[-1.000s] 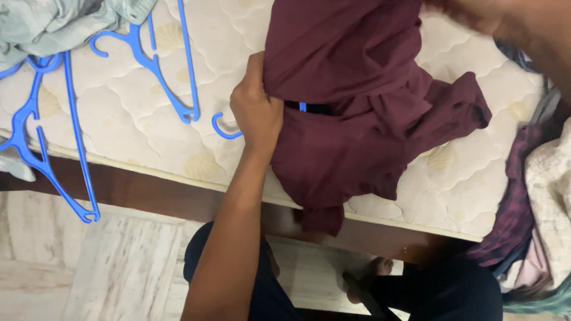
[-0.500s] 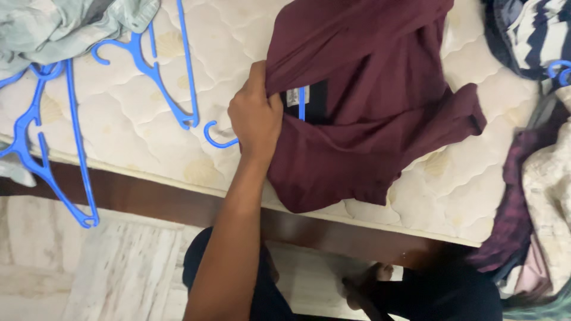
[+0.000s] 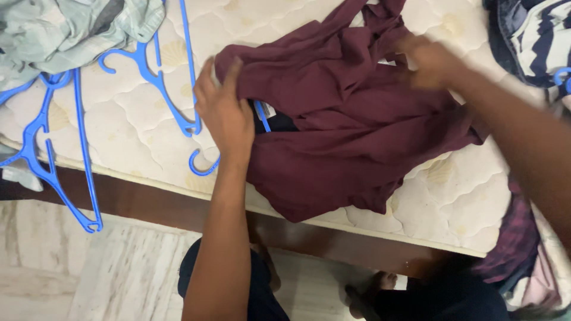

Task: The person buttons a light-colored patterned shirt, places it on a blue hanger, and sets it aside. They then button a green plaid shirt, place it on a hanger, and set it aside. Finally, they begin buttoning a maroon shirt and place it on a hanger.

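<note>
A maroon shirt (image 3: 351,137) lies crumpled on a cream quilted mattress (image 3: 137,137). My left hand (image 3: 225,113) grips the shirt's collar edge at its left side. A blue hanger (image 3: 205,166) sits inside the shirt; its hook pokes out below my left hand and a blue bar shows in the neck opening. My right hand (image 3: 431,59), blurred, rests on the upper right part of the shirt, fingers pressing on the cloth.
Two loose blue hangers (image 3: 157,77) (image 3: 50,160) lie on the mattress at left, next to a pale green garment (image 3: 65,35). Striped dark clothing (image 3: 532,35) and a plaid cloth (image 3: 517,238) lie at right. A dark wooden bed frame (image 3: 148,208) edges the marble floor.
My right hand has come down onto the shirt's upper right. The shirt has shifted and spread wider on the mattress, with the view moved closer.
</note>
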